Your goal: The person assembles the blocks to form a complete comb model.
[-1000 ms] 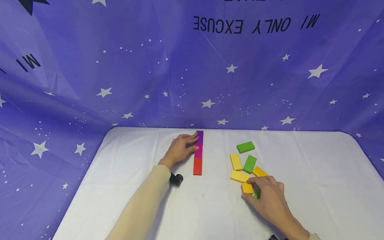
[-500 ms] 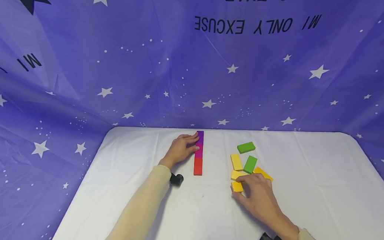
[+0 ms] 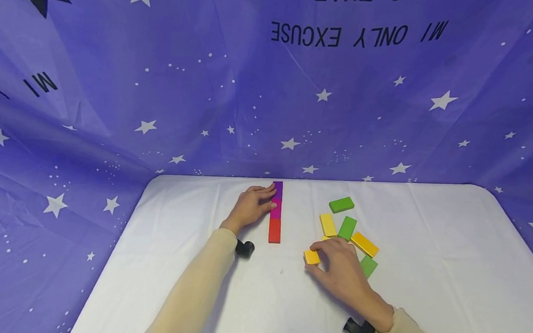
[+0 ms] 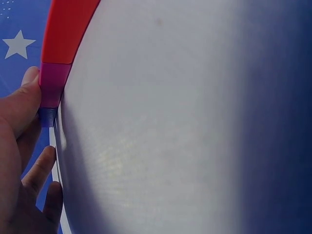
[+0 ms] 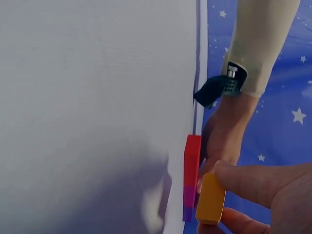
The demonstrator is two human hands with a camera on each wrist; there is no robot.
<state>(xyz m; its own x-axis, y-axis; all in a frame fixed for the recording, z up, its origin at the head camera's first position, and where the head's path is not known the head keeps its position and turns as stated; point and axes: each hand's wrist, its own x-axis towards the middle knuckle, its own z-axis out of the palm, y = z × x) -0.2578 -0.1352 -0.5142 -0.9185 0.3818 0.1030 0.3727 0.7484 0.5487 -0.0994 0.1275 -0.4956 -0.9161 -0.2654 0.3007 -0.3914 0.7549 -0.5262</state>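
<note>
The right hand point(image 3: 344, 272) pinches a yellow block point(image 3: 312, 257) between thumb and finger, a narrow grip, and both have moved toward 9 o'clock since a second ago. The held block now lies apart from the loose pile and nearer the row, whose red block point(image 3: 274, 231) is at its 10 o'clock. That shift has brought a green block point(image 3: 368, 266) into fuller sight at 3 o'clock, past the hand, and the whole of an orange block point(image 3: 364, 244) just above it. Another yellow block point(image 3: 325, 238), plain to see earlier, is mostly covered by the hand.

The left hand point(image 3: 248, 206) has stayed put on the row's 9 o'clock side, fingers reaching to the purple block point(image 3: 277, 189) at the 12 o'clock end and thumb against the magenta block point(image 3: 276, 209) in the middle; it touches them without a closed grip. The row, red at 6 o'clock, looks unchanged
</note>
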